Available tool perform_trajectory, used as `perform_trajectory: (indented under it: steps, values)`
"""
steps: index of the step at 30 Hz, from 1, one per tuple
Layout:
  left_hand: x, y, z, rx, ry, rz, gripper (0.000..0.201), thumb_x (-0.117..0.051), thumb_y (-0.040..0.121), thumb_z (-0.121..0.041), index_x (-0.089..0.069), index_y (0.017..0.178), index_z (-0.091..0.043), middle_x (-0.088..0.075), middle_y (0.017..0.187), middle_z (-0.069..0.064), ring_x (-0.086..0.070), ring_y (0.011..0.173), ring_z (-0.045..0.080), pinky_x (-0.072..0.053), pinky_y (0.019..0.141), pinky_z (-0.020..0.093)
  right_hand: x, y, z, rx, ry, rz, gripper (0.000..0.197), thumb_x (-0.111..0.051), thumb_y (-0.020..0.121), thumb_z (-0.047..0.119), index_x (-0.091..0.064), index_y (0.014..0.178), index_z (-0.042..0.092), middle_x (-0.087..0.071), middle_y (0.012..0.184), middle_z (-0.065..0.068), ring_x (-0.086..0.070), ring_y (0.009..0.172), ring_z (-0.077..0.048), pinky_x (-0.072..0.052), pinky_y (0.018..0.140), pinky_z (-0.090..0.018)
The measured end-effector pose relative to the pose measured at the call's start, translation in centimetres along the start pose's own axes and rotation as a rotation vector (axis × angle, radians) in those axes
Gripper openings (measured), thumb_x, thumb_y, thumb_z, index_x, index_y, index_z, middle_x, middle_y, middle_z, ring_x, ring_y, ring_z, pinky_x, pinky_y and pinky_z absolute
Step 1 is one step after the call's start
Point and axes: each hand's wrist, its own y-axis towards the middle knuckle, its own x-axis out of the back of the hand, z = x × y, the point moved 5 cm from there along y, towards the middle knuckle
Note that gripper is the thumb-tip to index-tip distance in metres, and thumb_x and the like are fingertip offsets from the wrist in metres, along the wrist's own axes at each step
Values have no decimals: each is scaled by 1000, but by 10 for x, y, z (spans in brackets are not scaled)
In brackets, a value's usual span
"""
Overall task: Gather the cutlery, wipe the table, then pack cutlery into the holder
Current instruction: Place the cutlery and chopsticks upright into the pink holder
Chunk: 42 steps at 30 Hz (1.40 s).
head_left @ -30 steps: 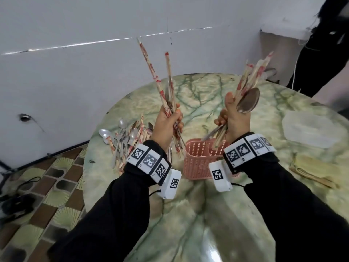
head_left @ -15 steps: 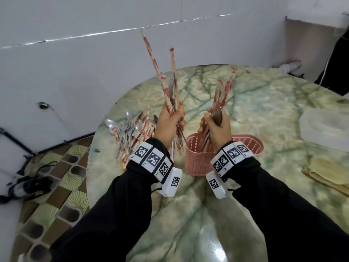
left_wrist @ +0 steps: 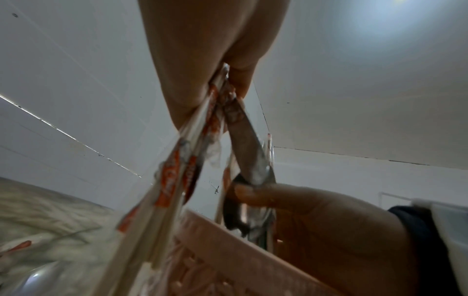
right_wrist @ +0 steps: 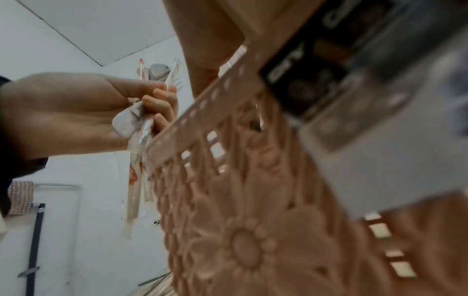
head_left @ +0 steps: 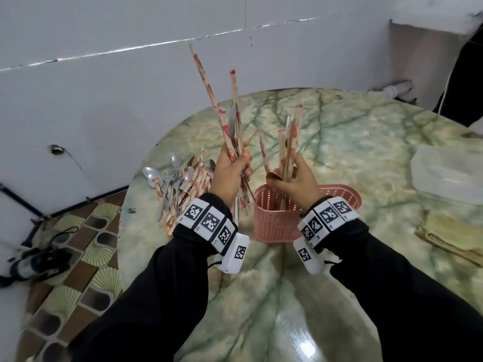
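Note:
My left hand (head_left: 235, 165) grips a bundle of wrapped chopsticks (head_left: 224, 118) with a metal utensil among them, held upright just left of the pink plastic holder (head_left: 271, 223). My right hand (head_left: 290, 178) grips a second bundle of chopsticks (head_left: 288, 147) and a spoon, whose lower ends reach down inside the holder's left compartment. In the left wrist view the right hand (left_wrist: 316, 210) pinches a spoon above the holder's rim (left_wrist: 235, 254). The right wrist view shows the left hand (right_wrist: 152, 104) curled round its cutlery beside the holder's flower-patterned wall (right_wrist: 253, 230).
A loose pile of spoons, forks and wrapped chopsticks (head_left: 177, 186) lies on the round green marble table (head_left: 352, 142) at its left edge. A clear plastic box (head_left: 449, 173) and a folded cloth (head_left: 454, 231) sit at the right. A person in black (head_left: 465, 74) stands beyond the table.
My right hand has come down and leftward, lowering its bundle from above the table into the holder. The left hand stays raised with its bundle.

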Motion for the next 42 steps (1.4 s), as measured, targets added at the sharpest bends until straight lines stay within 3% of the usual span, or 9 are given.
perform_trajectory:
  steps: [4, 10, 14, 18, 21, 24, 31, 35, 42]
  values:
    - [2, 0, 2, -5, 7, -16, 17, -40, 96, 0, -47, 101, -15, -45, 73, 1, -42, 49, 3, -39, 51, 15, 22, -6, -8, -53, -232, -10, 70, -82, 66, 17, -44, 124, 9, -56, 106, 7, -55, 105, -14, -43, 93, -30]
    - [3, -1, 2, -12, -7, -41, 20, -40, 96, -1, -48, 91, -19, -45, 72, 2, -43, 45, 0, -40, 49, 13, 43, -10, -12, -87, -535, 112, 86, -84, 54, 48, -44, 125, 20, -57, 116, 7, -49, 122, -20, -23, 112, -51]
    - [4, -4, -7, -39, -39, -63, 20, -41, 96, -1, -48, 90, -19, -45, 69, 0, -44, 46, 1, -42, 48, 14, 49, -15, -11, -142, -710, 288, 120, -55, 30, 78, -38, 136, 25, -50, 136, 6, -40, 131, -16, 0, 113, -51]
    - [0, -7, -32, -176, -129, -97, 21, -40, 96, -1, -49, 90, -19, -45, 69, -1, -45, 51, 4, -42, 53, 19, 48, -20, -11, -132, -756, 343, 117, -47, 25, 78, -47, 129, 25, -55, 131, 2, -41, 130, -18, -5, 113, -44]
    - [-9, -5, -46, -298, -186, -86, 21, -40, 95, 0, -47, 94, -20, -46, 74, 0, -49, 57, 5, -46, 59, 20, 48, -23, -7, -127, -786, 324, 104, -57, 35, 78, -53, 124, 25, -57, 127, 1, -40, 129, -19, -11, 110, -39]
    - [-22, -6, -37, -298, -89, -93, 19, -43, 95, -3, -46, 97, -21, -48, 78, -2, -50, 66, 10, -49, 70, 22, 46, -24, -5, -127, -812, 337, 108, -51, 31, 79, -54, 122, 22, -57, 125, -1, -42, 126, -22, -13, 110, -40]
    - [-27, -14, 14, -240, 205, -125, 33, -49, 95, -16, -46, 124, 0, -57, 93, -11, -57, 91, 7, -43, 80, 1, 46, -21, -11, -126, -823, 323, 112, -41, 24, 82, -57, 118, 22, -61, 118, 0, -48, 119, -19, -16, 106, -37]
    - [-28, -17, 25, -228, 309, -78, 29, -49, 94, -16, -47, 122, -9, -58, 97, -6, -59, 95, 17, -48, 87, 25, 46, -19, -14, -121, -829, 323, 110, -41, 26, 83, -57, 118, 25, -61, 118, 1, -49, 118, -18, -16, 105, -36]
    - [-29, -18, 36, -151, 466, -18, 40, -61, 83, 1, -46, 116, -16, -57, 94, -10, -60, 96, 11, -48, 95, 32, 46, -19, -17, -102, -830, 308, 114, -42, 28, 84, -51, 125, 27, -59, 121, 3, -49, 118, -16, -18, 104, -37]
